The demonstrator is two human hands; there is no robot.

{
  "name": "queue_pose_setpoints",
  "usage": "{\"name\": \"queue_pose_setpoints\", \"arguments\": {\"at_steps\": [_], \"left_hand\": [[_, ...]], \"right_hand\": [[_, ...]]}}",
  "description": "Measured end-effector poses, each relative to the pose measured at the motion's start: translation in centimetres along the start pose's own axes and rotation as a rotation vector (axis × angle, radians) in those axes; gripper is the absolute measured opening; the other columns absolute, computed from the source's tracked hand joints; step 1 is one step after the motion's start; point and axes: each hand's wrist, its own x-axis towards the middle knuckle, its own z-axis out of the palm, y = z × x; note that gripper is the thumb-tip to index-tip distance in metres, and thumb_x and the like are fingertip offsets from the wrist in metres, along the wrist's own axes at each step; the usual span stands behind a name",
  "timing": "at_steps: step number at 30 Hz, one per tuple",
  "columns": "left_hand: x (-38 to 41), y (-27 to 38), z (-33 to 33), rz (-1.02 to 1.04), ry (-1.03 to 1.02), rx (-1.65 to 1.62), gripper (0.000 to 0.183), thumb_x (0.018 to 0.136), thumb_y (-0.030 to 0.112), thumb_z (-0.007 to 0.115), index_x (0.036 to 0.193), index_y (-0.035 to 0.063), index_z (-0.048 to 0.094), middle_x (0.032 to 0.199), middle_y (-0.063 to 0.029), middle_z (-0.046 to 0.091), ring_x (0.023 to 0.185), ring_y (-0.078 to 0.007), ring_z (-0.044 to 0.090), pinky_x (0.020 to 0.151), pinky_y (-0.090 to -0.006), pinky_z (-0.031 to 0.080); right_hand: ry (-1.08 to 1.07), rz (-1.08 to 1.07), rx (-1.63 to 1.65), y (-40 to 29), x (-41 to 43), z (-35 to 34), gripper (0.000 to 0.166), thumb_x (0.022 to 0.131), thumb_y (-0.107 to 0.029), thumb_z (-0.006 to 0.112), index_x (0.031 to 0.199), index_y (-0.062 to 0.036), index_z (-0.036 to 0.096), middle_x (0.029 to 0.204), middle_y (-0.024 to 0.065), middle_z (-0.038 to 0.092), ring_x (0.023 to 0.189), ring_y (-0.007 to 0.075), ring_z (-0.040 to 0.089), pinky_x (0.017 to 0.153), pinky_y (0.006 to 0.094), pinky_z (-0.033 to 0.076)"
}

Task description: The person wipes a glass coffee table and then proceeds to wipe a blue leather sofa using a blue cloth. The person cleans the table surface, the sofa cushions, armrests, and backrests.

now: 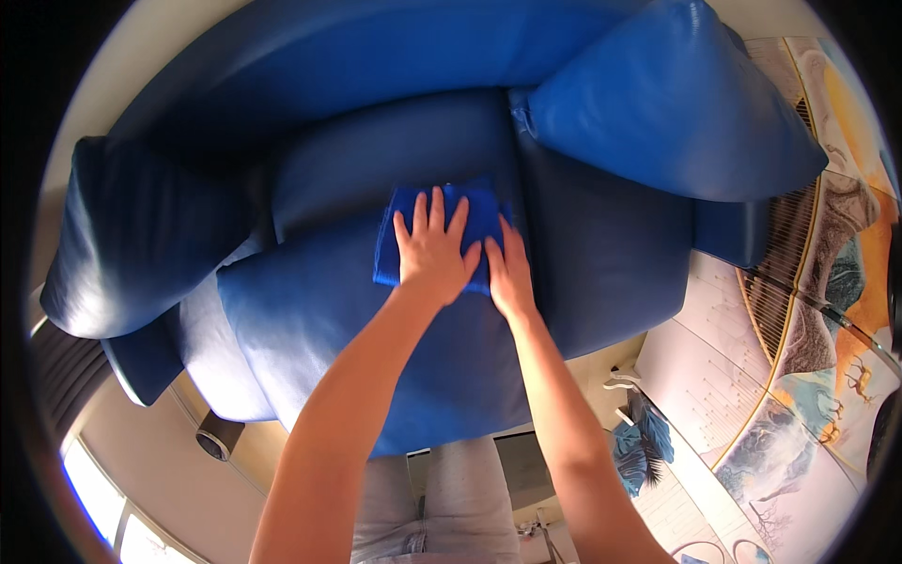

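Note:
A bright blue cloth lies spread flat on the seat cushion of a blue leather sofa. My left hand rests palm down on the middle of the cloth, fingers spread. At the cloth's right edge, my right hand lies with its fingers extended and a little apart, touching the cloth and partly over the cushion beside it. Neither hand grasps anything. The cloth part under my palms is hidden.
Large blue cushions stand at the sofa's left end and right end. The backrest rises beyond the seat. A dark cylindrical object is at lower left. Blue decorative leaves and a patterned wall panel are at right.

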Motion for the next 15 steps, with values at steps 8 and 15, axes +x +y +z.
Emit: {"name": "queue_pose_setpoints", "arguments": {"at_steps": [8,15], "left_hand": [[-16.7,5.0,1.8,0.43,-0.189,-0.121,0.063,0.09,0.051,0.046,0.145,0.0211,0.04,0.157,-0.0129,0.024,0.144,-0.0317,0.02,0.111,-0.0563,0.019],[-27.8,0.0,5.7,0.268,-0.061,-0.27,0.051,0.085,0.046,0.058,0.133,0.0276,0.056,0.148,-0.0059,0.042,0.136,-0.0234,0.037,0.107,-0.0525,0.025]], "right_hand": [[0.043,0.265,-0.133,-0.1,-25.2,-2.6,0.054,0.096,-0.03,0.043,0.137,0.0056,0.041,0.14,0.0288,0.04,0.128,0.0465,0.038,0.107,0.0528,0.03],[-0.07,0.07,-0.321,-5.0,-28.9,-0.2,0.062,0.092,-0.042,0.049,0.135,0.0021,0.044,0.146,0.0292,0.032,0.134,0.0467,0.031,0.107,0.0605,0.023]]}}
